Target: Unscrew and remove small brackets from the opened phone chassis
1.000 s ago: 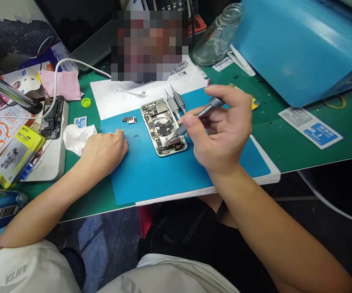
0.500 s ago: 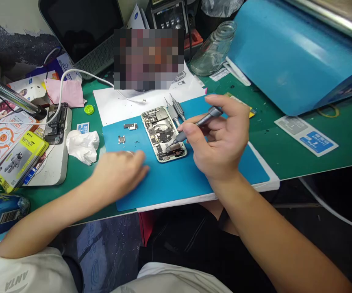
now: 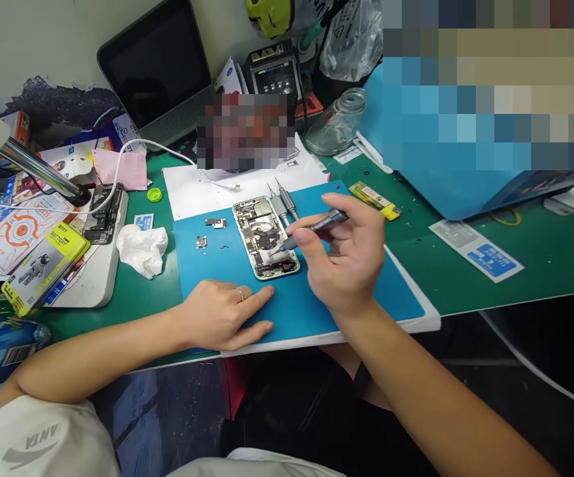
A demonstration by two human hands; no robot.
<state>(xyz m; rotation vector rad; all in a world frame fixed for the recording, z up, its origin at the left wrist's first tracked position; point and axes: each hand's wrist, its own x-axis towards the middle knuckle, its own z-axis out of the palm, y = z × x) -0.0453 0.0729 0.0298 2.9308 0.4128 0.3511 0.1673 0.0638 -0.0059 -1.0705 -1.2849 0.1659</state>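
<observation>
right hand (image 3: pixel 346 265): pinching a grey screwdriver (image 3: pixel 317 226), tip down inside the opened phone (image 3: pixel 266 236)
left hand (image 3: pixel 222 315): empty, fingers spread flat on the blue mat (image 3: pixel 227 265)
phone: mid-mat on the tabletop (image 3: pixel 466 285)

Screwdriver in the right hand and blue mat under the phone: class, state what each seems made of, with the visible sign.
Screwdriver: probably metal, matte grey finish with a ribbed grip. Blue mat: likely silicone or rubber, matte, thin, lying flat.
</observation>
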